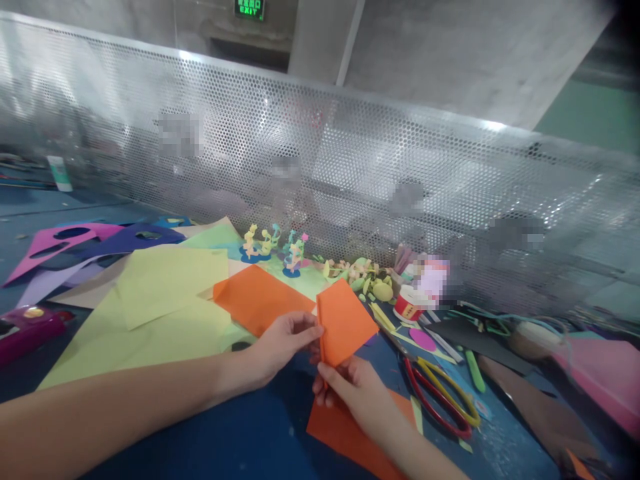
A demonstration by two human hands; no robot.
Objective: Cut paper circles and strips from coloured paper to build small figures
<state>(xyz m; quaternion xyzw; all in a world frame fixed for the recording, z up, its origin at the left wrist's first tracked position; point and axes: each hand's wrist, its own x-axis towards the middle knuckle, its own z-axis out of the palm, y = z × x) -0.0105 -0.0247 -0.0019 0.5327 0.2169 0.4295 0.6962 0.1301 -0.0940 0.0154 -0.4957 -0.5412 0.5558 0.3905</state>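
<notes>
An orange sheet [350, 320], paper or thin felt, is held up above the blue table, its left edge folded into a narrow strip. My left hand [295, 337] pinches that folded edge near its middle between thumb and fingers. Lower on the same edge, my right hand [345, 387] grips the sheet, with its fingertips partly hidden behind it. Under my right forearm lies another orange piece [335, 430] on the table. A larger orange sheet [260, 297] rests beyond my left hand, over pale yellow sheets [175, 287].
Red and yellow-handled scissors [435, 393] lie to the right, near a green stick [474, 370] and a red-white cup [410, 303]. Small paper figures [257, 243] stand at the back before a perforated metal screen [300, 167]. A magenta tool [33, 330] sits far left.
</notes>
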